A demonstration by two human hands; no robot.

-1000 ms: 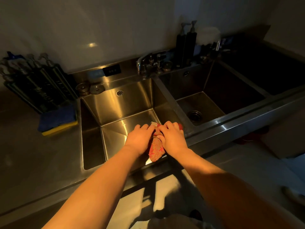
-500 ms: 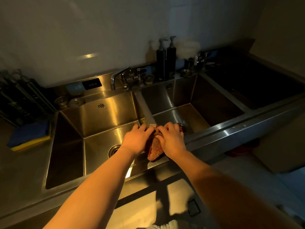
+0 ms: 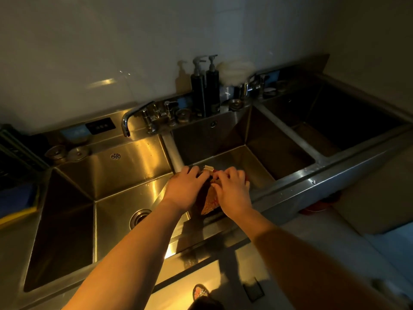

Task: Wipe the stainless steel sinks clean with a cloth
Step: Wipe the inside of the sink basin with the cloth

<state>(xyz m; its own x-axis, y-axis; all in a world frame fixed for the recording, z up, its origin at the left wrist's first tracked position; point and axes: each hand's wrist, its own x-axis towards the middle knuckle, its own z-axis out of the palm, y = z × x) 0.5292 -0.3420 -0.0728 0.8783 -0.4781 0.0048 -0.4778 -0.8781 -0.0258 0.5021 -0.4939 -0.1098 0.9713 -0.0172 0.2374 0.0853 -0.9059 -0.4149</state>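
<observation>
Over middle sink [image 3: 257, 151]: left hand [image 3: 186, 190], right hand [image 3: 232, 192] both gripping red cloth [image 3: 210, 201]; basin otherwise bare.

Both hands have carried the cloth [image 3: 210, 199] rightward, from the left basin [image 3: 116, 204] across the divider [image 3: 175, 156]; the left hand [image 3: 186, 189] now rides the divider's near end, the right hand [image 3: 232, 190] over the middle basin [image 3: 263, 157].

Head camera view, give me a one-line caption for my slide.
Both hands, left hand and right hand, hold a red cloth over the steel sink divider.
</observation>
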